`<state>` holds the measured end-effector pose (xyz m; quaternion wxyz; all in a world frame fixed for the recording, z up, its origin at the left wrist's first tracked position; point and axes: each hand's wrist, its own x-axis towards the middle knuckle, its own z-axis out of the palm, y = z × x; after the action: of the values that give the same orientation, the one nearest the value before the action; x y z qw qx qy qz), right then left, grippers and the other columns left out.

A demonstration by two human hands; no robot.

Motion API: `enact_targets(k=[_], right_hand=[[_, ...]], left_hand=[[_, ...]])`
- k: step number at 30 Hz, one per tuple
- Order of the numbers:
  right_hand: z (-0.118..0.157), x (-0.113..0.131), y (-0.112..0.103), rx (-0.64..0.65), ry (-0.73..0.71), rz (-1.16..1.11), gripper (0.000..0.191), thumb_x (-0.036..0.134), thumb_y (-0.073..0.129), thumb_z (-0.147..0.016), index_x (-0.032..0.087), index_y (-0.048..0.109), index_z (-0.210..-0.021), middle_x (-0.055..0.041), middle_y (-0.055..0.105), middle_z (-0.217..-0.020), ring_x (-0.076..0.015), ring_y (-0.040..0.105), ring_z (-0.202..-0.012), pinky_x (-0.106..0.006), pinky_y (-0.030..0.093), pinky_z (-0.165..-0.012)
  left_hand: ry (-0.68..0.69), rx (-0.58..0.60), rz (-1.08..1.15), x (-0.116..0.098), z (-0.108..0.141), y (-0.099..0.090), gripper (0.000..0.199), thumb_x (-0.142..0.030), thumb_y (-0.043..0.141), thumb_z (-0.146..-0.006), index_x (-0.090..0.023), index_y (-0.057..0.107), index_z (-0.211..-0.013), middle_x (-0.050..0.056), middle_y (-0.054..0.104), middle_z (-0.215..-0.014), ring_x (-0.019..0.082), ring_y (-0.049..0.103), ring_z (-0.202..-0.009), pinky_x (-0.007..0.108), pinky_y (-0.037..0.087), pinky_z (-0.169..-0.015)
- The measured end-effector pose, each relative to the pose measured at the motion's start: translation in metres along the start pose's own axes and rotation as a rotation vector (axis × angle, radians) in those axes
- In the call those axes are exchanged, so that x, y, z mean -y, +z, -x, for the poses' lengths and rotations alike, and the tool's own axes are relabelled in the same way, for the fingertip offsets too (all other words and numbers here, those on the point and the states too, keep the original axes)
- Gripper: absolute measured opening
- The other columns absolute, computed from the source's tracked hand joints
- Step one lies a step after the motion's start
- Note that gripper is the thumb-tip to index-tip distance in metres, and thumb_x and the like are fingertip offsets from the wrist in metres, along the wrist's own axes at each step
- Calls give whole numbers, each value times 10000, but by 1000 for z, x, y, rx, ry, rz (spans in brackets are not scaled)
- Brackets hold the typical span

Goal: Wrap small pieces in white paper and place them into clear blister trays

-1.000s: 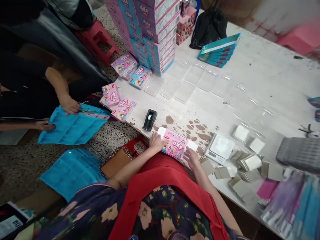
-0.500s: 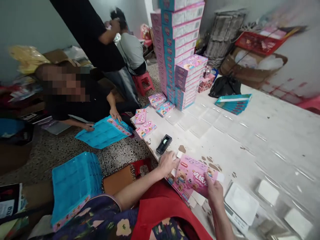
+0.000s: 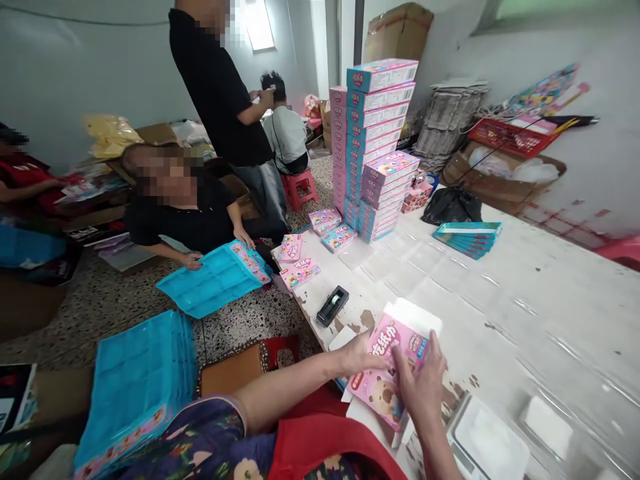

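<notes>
Straight to the pink carton (image 3: pixel 384 391), caught right between both hands and touching each! Running lengthwise away from the body, with the far end leaning rightward. Covered along the left long edge by the left hand (image 3: pixel 361 357), with fingers partly hidden: can't tell whether pinching or just pressing. Pinched from the other side by the right hand (image 3: pixel 425 381), with thumb across the printed face and fingers round the right edge. No nearer to one hand than the other, then! Opening into a white flap (image 3: pixel 415 319) at the far end, just past the right fingertips. Flanked on the table (image 3: pixel 565 257) by a black tape dispenser (image 3: pixel 333 307) beyond the left hand and a white scale (image 3: pixel 487 437) just right of the right hand.
</notes>
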<state>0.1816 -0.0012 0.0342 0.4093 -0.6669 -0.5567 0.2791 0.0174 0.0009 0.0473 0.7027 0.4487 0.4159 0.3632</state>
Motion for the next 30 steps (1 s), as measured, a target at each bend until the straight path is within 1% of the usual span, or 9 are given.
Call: enact_targets(k=[3, 6, 9, 12, 15, 18, 21, 24, 30], right_hand=[[-3, -4, -1, 192, 151, -245, 908, 553, 640, -739, 189, 213, -1453, -164, 546, -1270, -316, 570, -1121, -472, 463, -929], [-5, -9, -2, 176, 135, -195, 777, 543, 655, -725, 195, 356, -1353, -121, 553, -1255, -270, 550, -1105, -403, 447, -927], [-6, -17, -1, 237, 247, -118, 433, 585, 449, -844, 199, 544, -1017, -58, 631, -929, -225, 579, -866, -360, 463, -800], [-7, -23, -1, 223, 344, -173, 399, 589, 434, -852, 207, 541, -898, -19, 595, -773, -197, 558, -737, -332, 464, -702], [-8, -23, 1, 184, 444, -363, 555, 572, 585, -776, 227, 455, -1191, -12, 622, -847, -186, 584, -692, -327, 485, -639], [-9, -20, 1, 203, 409, -377, 609, 571, 622, -748, 222, 498, -1232, -55, 648, -956, -215, 618, -791, -351, 505, -687], [-9, -12, -2, 208, 296, -276, 545, 589, 554, -794, 202, 597, -1176, -98, 633, -1106, -242, 606, -944, -371, 500, -792], [-8, 3, -5, 210, 273, -266, 733, 554, 615, -772, 244, 396, -1400, -116, 559, -1259, -214, 617, -879, -372, 521, -759], [-6, 24, -9, 248, 279, -306, 909, 465, 667, -760, 282, 155, -1488, -138, 442, -1374, -166, 623, -761, -348, 540, -667]], left_hand=[[27, -85, 67, -3, -13, -1, 800, -389, 812, -608, -217, 496, -1323, 95, 575, -1282, 218, 599, -1070, 311, 499, -865], [-30, -199, -21, 7, -38, -8, 596, -469, 748, -674, -190, 594, -1177, 61, 650, -1062, 193, 619, -942, 280, 501, -781], [-145, -242, -72, 24, -56, -11, 469, -579, 596, -775, -130, 657, -895, 26, 613, -735, 152, 589, -687, 259, 470, -624], [-78, -217, 5, 33, -61, -10, 446, -546, 638, -753, -136, 650, -930, 16, 606, -743, 122, 563, -641, 236, 441, -594], [33, -189, 79, 32, -62, -11, 442, -500, 699, -714, -155, 645, -986, 12, 620, -811, 112, 572, -691, 220, 438, -627], [-16, -91, -9, 21, -68, -17, 377, -483, 737, -678, -129, 633, -753, -20, 561, -662, 80, 508, -587, 203, 389, -560], [-98, 163, -83, 3, -75, -26, 329, -404, 777, -648, -136, 664, -801, -4, 624, -707, 89, 546, -607, 206, 404, -577], [-114, 411, -138, -18, -79, -30, 378, -329, 744, -702, -173, 700, -1043, 71, 707, -993, 156, 641, -827, 254, 465, -720], [-144, 383, -234, -48, -88, -34, 312, -274, 658, -773, -192, 720, -1067, 76, 730, -992, 152, 656, -785, 254, 483, -692]])
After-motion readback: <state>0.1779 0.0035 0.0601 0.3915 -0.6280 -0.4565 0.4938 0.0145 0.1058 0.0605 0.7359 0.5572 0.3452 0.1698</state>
